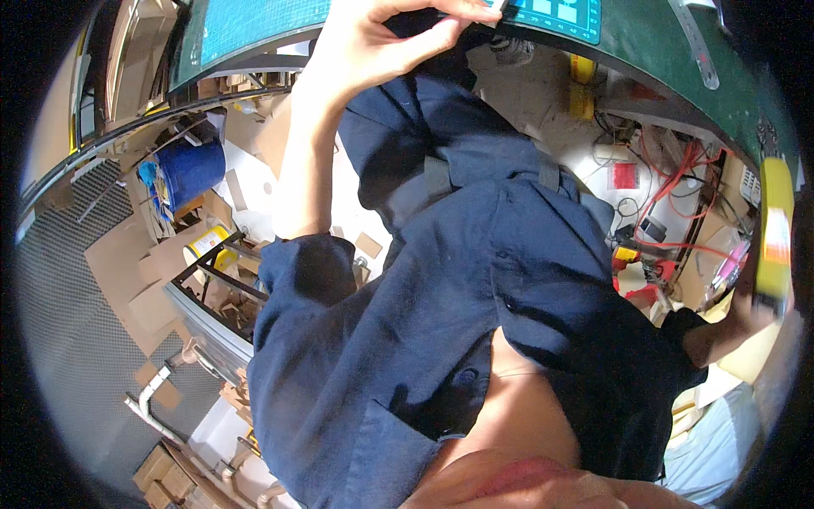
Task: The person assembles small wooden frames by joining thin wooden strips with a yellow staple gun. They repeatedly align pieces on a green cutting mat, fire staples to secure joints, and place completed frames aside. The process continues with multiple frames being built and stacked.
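Observation:
At the top edge, my left hand (373,42) reaches over the teal cutting mat (560,30). Its thumb and index finger pinch a small thin pale piece (500,10), mostly out of the picture. Far to the right, my right hand (736,329) is blurred near the rim, closed around the lower end of a long yellow tool (775,212) with a white and orange label. The tool's exact kind cannot be made out. It stands nearly upright in the picture, beside the dark green tabletop (644,64).
A clear ruler (697,42) lies on the tabletop at right. Red cables (666,182) tangle below it. On the left are a blue bin (191,170), cardboard sheets (127,271), a black-framed rack (216,280) and a white pipe frame (153,390).

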A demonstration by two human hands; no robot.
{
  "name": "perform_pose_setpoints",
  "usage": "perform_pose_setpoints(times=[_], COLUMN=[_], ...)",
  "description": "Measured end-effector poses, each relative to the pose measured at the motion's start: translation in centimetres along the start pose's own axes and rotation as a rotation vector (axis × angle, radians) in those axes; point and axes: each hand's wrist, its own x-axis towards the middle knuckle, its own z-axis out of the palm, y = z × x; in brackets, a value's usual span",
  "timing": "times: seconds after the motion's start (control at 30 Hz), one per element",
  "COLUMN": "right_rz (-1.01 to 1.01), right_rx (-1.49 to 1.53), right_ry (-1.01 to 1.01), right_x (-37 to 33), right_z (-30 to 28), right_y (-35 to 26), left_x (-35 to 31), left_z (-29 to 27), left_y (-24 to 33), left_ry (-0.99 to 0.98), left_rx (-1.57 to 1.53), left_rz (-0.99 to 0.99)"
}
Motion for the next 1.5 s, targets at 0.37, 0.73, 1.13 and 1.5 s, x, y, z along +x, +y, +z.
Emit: perform_pose_setpoints(times=[0.37, 0.73, 1.13, 1.5], right_rz=[-0.118, -0.569, -0.358, -0.373], right_rx=[0.754, 0.747, 0.913, 0.966], right_ry=[-0.654, -0.562, -0.781, -0.775], right_x=[-2.4, -1.4, -1.4, -1.5], right_z=[12.5, 18.6, 18.4, 18.4], right_y=[-8.8, -9.8, -10.7, -11.1], left_x=[0.4, 0.1, 0.3, 0.0], left_z=[-0.2, -0.8, -0.7, -0.8], left_y=[0.2, -0.3, -0.5, -0.1], left_ry=[-0.017, -0.035, -0.037, -0.042], left_rx=[0.066, 0.121, 0.123, 0.119], left_rz=[0.025, 0.085, 0.112, 0.034])
